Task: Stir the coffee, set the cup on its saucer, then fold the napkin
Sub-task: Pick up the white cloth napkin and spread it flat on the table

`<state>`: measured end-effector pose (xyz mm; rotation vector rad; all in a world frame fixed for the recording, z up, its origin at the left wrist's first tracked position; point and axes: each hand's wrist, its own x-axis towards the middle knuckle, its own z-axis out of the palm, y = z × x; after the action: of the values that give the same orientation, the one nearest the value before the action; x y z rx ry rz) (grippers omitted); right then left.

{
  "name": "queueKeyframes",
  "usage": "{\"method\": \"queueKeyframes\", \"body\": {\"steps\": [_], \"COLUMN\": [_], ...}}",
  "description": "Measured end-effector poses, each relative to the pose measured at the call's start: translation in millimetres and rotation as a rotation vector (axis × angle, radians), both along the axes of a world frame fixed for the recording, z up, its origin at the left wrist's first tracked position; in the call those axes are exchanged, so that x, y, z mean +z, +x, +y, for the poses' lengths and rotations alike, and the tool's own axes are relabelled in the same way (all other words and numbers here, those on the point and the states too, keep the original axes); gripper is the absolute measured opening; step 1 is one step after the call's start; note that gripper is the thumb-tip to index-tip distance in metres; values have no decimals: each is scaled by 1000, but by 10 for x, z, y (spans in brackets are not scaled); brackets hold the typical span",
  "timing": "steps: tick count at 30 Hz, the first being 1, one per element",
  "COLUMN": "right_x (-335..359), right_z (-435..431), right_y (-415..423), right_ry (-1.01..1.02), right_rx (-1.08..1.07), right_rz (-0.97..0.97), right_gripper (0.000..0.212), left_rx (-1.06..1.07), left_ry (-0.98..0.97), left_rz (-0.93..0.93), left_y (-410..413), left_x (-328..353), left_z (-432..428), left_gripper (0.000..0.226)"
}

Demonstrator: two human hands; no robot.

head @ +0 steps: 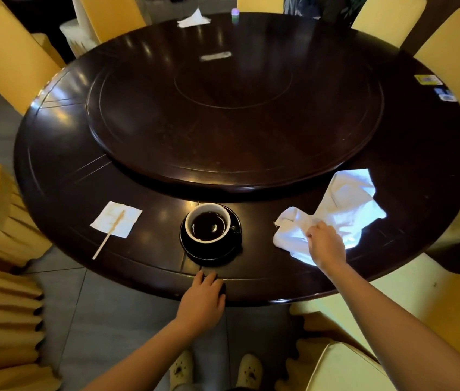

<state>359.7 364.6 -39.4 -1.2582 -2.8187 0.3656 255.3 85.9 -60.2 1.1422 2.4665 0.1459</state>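
Note:
A white-lined cup (208, 221) of dark coffee stands on its black saucer (211, 253) near the table's front edge. To the left, a wooden stir stick (109, 234) lies across a small stained paper napkin (116, 219). On the right lies a crumpled white cloth napkin (344, 210); my right hand (326, 245) pinches its near part. My left hand (202, 301) rests flat on the table's rim just in front of the saucer, holding nothing.
The round dark table (62, 170) carries a large raised turntable (234, 108) in its middle. Yellow-covered chairs (5, 52) ring the table. A tissue (193, 19) and a small purple item (235, 12) sit at the far edge; stickers (427, 79) lie at the right.

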Motion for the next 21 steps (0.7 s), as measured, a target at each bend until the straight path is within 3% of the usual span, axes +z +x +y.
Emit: {"method": "queueKeyframes", "body": {"steps": [6,14,18,21], "right_x": [214,983,1199,1357], "right_z": [10,130,67,107], "right_y": [120,301,267,217], "right_ry": [57,48,-51,-137], "right_rx": [99,248,324,321], "right_rz": [164,406,485,551], "right_gripper": [21,16,14,13], "left_rx": [-64,-74,-158,-156], "left_ry": [109,563,462,453], "left_rz": [-73,-194,-223,-135], "left_y": [78,202,116,75], "left_x": [275,1133,1365,1461], "left_z": [377,1456,1727,1778], "left_gripper": [29,56,41,24]}}
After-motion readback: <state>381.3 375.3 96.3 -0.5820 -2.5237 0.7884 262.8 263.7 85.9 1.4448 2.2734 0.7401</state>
